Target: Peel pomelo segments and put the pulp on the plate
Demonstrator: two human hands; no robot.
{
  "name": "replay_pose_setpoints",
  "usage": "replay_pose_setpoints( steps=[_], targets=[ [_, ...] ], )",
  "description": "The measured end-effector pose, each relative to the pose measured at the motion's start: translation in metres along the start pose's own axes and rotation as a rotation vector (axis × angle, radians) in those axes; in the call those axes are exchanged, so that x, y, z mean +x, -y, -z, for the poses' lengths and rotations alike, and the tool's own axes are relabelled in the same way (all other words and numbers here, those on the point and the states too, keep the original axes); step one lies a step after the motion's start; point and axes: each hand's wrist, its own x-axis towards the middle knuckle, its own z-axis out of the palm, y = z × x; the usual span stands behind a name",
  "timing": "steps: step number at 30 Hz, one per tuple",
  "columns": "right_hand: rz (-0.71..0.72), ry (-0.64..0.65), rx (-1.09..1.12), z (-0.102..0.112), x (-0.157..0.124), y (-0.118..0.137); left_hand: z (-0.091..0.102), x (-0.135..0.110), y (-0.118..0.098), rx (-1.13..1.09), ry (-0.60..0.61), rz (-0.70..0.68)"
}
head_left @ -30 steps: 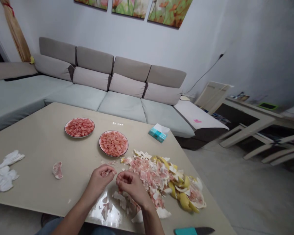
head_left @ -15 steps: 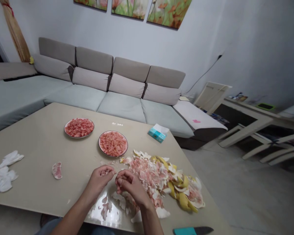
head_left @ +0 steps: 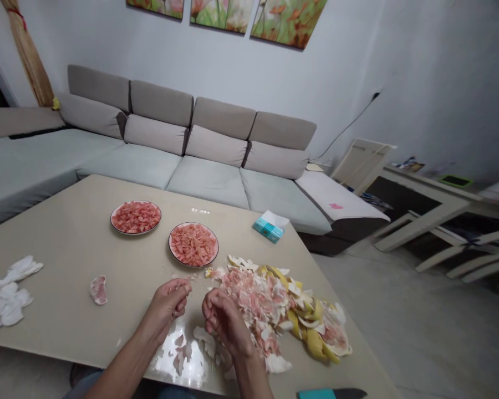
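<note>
My left hand point(head_left: 169, 303) is above the near part of the table, fingers curled in and thumb against the fingertips; whatever it holds is hidden. To its right, my right hand point(head_left: 227, 322) is also closed, its fingers bent toward the palm, and I cannot make out anything in it. A gap separates the two hands. Beside my right hand lies a heap of pink-white pomelo membranes point(head_left: 255, 296) with yellow pomelo peel point(head_left: 316, 343). Beyond the hands are a nearer plate of pink pomelo flesh point(head_left: 193, 245) and a farther plate of flesh point(head_left: 136, 217). One pomelo segment point(head_left: 98, 290) lies left.
Membrane scraps point(head_left: 182, 354) lie on the near table edge. A turquoise-handled knife point(head_left: 318, 394) is at the lower right. Crumpled white tissues point(head_left: 10, 296) lie far left, and a blue tissue pack point(head_left: 270, 227) at the back right. Behind the table point(head_left: 70, 233) stands a sofa point(head_left: 203, 177).
My hands have moved apart from each other. The left fingers have curled so that the pale pink bits seen in that hand earlier no longer show. The plates and heap lie as before.
</note>
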Motion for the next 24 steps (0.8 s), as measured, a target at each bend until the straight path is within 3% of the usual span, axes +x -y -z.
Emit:
replay_pose_setpoints(
  steps=[6, 12, 17, 21, 24],
  targets=[
    [0.033, -0.052, -0.109, 0.013, 0.02, 0.016, 0.001, 0.0, 0.006, 0.225, -0.033, -0.115],
    [0.075, -0.087, -0.487, 0.015, 0.103, 0.05, -0.011, 0.001, 0.019, 0.305, -0.027, -0.189],
    [0.155, -0.124, -0.821, 0.009, 0.162, 0.07, -0.013, 0.006, 0.015, 0.205, -0.007, -0.072],
    [0.25, -0.124, -0.965, 0.007, 0.174, 0.075, -0.01, 0.005, 0.011, 0.101, 0.048, 0.06],
    [0.324, -0.13, -1.01, 0.007, 0.171, 0.074, -0.009, 0.003, 0.008, 0.044, 0.048, 0.084]
  ],
)
